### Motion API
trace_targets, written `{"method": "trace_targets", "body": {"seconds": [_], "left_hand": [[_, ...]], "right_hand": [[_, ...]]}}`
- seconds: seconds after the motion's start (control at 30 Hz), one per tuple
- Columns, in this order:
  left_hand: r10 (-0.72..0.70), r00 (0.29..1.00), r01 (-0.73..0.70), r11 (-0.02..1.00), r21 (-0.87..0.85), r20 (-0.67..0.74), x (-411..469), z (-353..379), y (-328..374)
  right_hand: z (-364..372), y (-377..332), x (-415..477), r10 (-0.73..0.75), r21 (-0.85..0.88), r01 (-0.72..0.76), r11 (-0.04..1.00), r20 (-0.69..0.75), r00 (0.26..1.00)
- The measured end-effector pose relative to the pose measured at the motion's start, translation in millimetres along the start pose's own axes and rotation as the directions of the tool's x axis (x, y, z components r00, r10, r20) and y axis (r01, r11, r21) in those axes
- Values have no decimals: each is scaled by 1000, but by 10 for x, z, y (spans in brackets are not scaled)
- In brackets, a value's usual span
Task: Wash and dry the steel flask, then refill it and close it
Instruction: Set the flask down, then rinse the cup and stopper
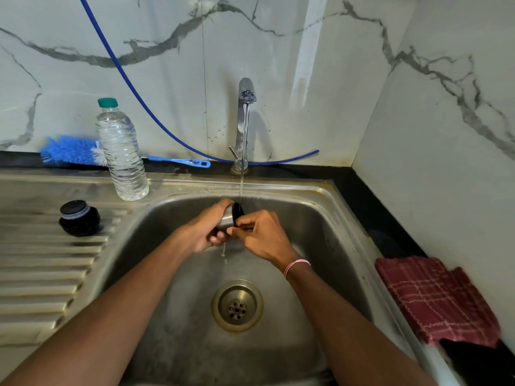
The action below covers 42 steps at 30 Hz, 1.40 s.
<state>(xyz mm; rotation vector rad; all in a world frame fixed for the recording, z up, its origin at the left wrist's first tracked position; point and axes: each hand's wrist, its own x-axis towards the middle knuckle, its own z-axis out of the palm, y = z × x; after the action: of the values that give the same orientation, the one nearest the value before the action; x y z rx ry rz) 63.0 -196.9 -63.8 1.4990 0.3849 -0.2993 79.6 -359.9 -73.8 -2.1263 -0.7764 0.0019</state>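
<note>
I hold the steel flask over the sink basin, tilted so its dark mouth faces the tap. My left hand grips its steel body from the left. At the mouth's rim, the fingers of my right hand pinch. A thin stream of water falls from the tap onto the mouth and drips off below my hands. Much of the flask is hidden by my hands. The flask's black lid stands on the ribbed drainboard at the left.
A clear plastic water bottle with a green cap stands on the sink's back edge. Behind it lies a blue bottle brush. A blue hose runs along the marble wall. A red checked cloth lies on the right counter. The drain is below my hands.
</note>
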Motion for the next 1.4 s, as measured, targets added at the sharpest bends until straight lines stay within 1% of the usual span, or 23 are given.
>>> {"method": "trace_targets", "body": {"seconds": [0.07, 0.1, 0.13, 0.17, 0.23, 0.3, 0.33, 0.4, 0.47, 0.5, 0.53, 0.6, 0.67, 0.73, 0.8, 0.87, 0.97, 1.03, 1.13, 1.17, 1.27, 1.33, 1.4], "left_hand": [[190, 975, -167, 969, 181, -118, 35, 110, -33], [256, 956, -220, 949, 225, -145, 56, 139, -47], [291, 944, -251, 940, 232, -158, 70, 152, -58], [297, 941, -260, 941, 215, -161, 74, 159, -59], [240, 959, -217, 964, 154, -153, 66, 165, -48], [112, 984, -103, 992, 70, -141, 38, 141, -36], [26, 993, -25, 1000, 9, -113, 24, 113, -28], [-121, 993, 121, 987, -101, 8, -7, 26, -4], [-183, 977, 192, 978, -83, 107, -43, -45, 17], [-199, 973, 205, 978, -42, 118, -55, -58, 22], [-211, 972, 211, 978, 10, 100, -61, -64, 12], [-201, 979, 198, 974, 114, 17, -98, -47, -12], [-157, 987, 162, 970, 182, -40, -139, -29, -57], [-104, 992, 115, 974, 195, -65, -213, -7, -91], [-30, 994, 50, 981, 188, -106, -330, 43, -98], [65, 987, -36, 982, 186, -150, -430, 89, -119], [166, 972, -139, 977, 159, -166, -595, 96, -156], [185, 972, -164, 976, 143, -146, -704, 71, -175], [214, 967, -196, 972, 131, -140, -925, 41, -177], [234, 964, -216, 967, 135, -128, -985, 43, -192], [344, 935, -328, 931, 161, -83, -1084, 55, -255], [453, 888, -423, 873, 241, -83, -1068, 39, -261], [543, 838, -489, 792, 365, -56, -1007, 11, -239]], "right_hand": [[-8, 13, 1, 114, 118, -112, 987, -9, 993], [-26, 12, 5, 156, 173, -151, 973, -18, 988], [-53, 2, 3, 185, 221, -176, 959, -22, 982], [-74, -9, 0, 201, 257, -189, 948, -18, 979], [-99, -13, -7, 171, 270, -167, 948, 12, 985], [-95, -16, -22, 81, 205, -86, 975, 32, 996], [-92, -28, -32, 38, 173, -43, 984, 36, 999], [-90, -42, -33, -30, 141, 25, 990, 33, 999], [-76, -44, -27, -61, 122, 58, 991, 19, 998], [-67, -50, -27, -61, 114, 58, 992, 19, 998], [-57, -45, -24, -49, 106, 46, 993, 26, 998], [-38, -48, -26, 17, 120, -24, 992, 59, 998], [-22, -74, -30, 129, 207, -143, 968, 78, 989], [-31, -109, -32, 252, 330, -260, 907, 68, 965], [-43, -131, -33, 354, 413, -341, 844, 48, 934], [-53, -125, -27, 426, 471, -395, 789, 45, 904], [-69, -120, -11, 461, 564, -422, 710, 81, 884], [-61, -143, 3, 455, 592, -434, 679, 125, 882], [-30, -246, 6, 404, 639, -444, 628, 220, 888], [-19, -277, -2, 385, 630, -437, 641, 228, 894], [-31, -392, -45, 330, 524, -404, 750, 233, 915], [-53, -452, -65, 329, 485, -393, 781, 216, 919], [-54, -450, -61, 337, 474, -380, 794, 177, 925]]}}
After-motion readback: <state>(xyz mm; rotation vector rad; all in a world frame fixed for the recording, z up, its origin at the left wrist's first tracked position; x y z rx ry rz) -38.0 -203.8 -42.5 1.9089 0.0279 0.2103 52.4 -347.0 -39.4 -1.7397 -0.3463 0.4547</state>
